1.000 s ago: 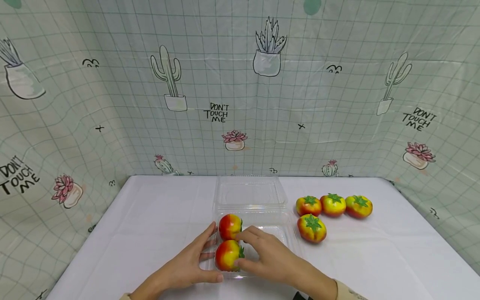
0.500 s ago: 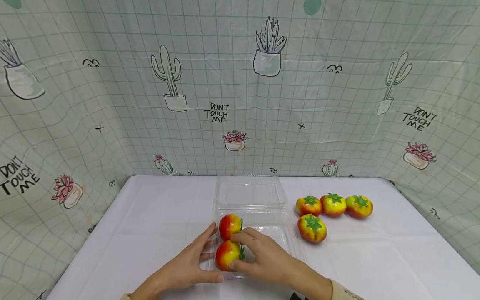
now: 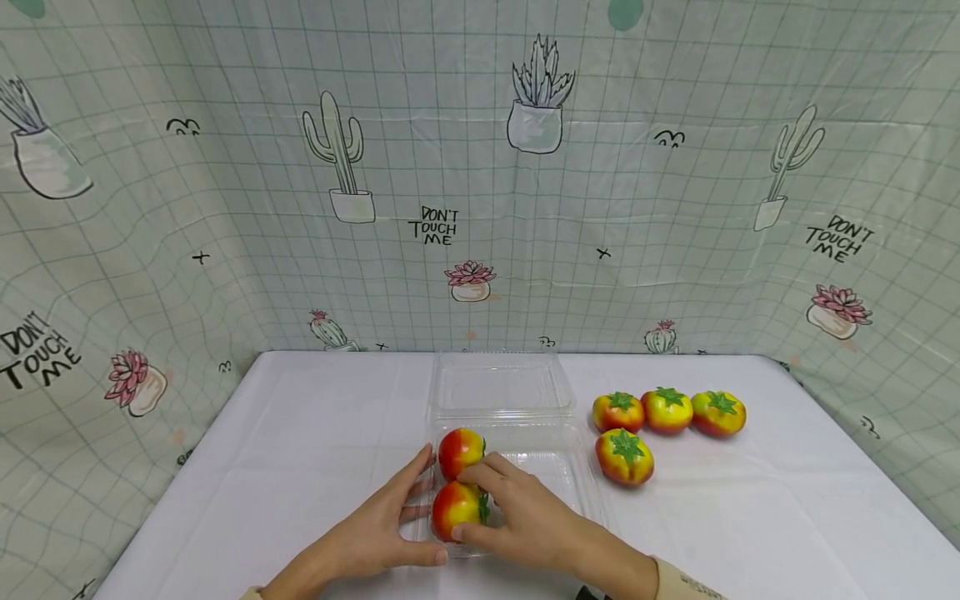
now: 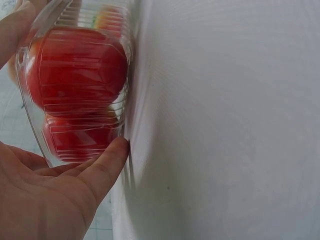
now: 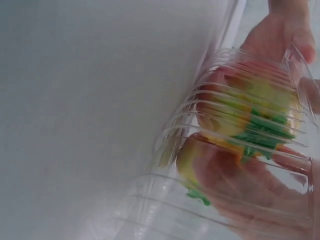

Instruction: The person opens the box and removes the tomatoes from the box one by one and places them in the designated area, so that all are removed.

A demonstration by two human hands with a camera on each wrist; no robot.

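Observation:
A transparent plastic clamshell box (image 3: 543, 462) lies unfolded in the head view, its lid (image 3: 502, 385) laid back behind it. Two red-and-yellow tomatoes stand on their sides along the box's left wall: a far tomato (image 3: 461, 452) and a near tomato (image 3: 454, 510), green tops facing right. My right hand (image 3: 528, 521) grips the near one, fingertips between the two fruits and thumb at its front. Spread along the outside of the left wall, my left hand (image 3: 378, 525) touches the box with fairly straight fingers, also seen against the clear ribbed wall in the left wrist view.
Several more tomatoes sit right of the box on the white table (image 3: 322, 417): a front tomato (image 3: 624, 457) and a row behind it, with one tomato (image 3: 717, 413) at the right end. A patterned curtain (image 3: 480, 175) encloses the back and sides.
My right hand has shifted slightly left, its fingers and thumb further round the near tomato. My left hand, the box and the other tomatoes look unmoved.

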